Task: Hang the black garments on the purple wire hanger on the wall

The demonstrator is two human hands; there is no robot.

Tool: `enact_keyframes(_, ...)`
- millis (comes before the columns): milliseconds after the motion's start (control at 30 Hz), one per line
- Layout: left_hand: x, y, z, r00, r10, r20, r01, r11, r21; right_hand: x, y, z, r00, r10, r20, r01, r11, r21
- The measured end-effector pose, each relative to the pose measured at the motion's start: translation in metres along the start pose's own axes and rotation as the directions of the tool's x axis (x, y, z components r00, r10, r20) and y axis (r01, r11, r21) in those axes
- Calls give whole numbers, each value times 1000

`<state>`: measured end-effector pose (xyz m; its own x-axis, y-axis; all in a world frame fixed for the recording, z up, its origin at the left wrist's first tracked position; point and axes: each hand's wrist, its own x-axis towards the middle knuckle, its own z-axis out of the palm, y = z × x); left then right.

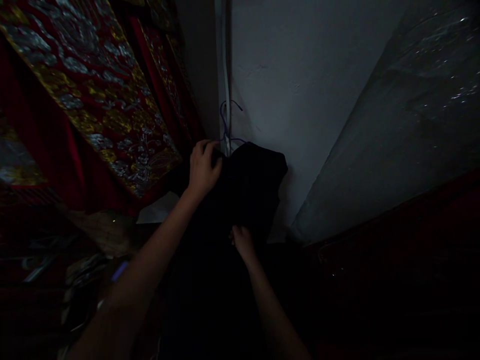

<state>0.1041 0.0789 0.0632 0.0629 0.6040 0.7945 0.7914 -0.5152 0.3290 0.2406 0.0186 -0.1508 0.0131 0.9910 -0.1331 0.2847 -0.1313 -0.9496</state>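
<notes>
A black garment (247,190) hangs against the pale wall on a thin purple hanger (225,122). The hanger's hook is up by a narrow pole or cord. My left hand (204,165) is closed over the garment's left shoulder, close to the hanger's arm, with its fingers bent round the cloth. Lower down, at the garment's front, my right hand (243,240) is closed with curled fingers on the dark fabric. The picture is very dark, so the garment's lower part and exact cut cannot be made out.
A red cloth (123,100) with gold and silver embroidery hangs at the left. A vertical white pole (224,60) runs along the wall (307,60). A shiny plastic-like sheet (397,115) covers the right side. Dim clutter lies at the lower left.
</notes>
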Motion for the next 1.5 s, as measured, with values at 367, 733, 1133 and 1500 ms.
enact_keyframes(367,-243,4,86,809,-494,319,587,694,-416,-16,4,-40,982,-107,157,75,978,194)
enact_keyframes(733,-251,23,84,844,-472,255,532,683,-500,-35,-19,-31,973,-54,225,-40,919,393)
enact_keyframes(1133,-260,23,106,883,-382,274,468,766,-440,19,-202,-68,962,-267,53,198,820,537)
enact_keyframes(1500,-94,25,23,986,-111,-121,37,867,-497,-14,-175,-74,870,-490,56,442,825,353)
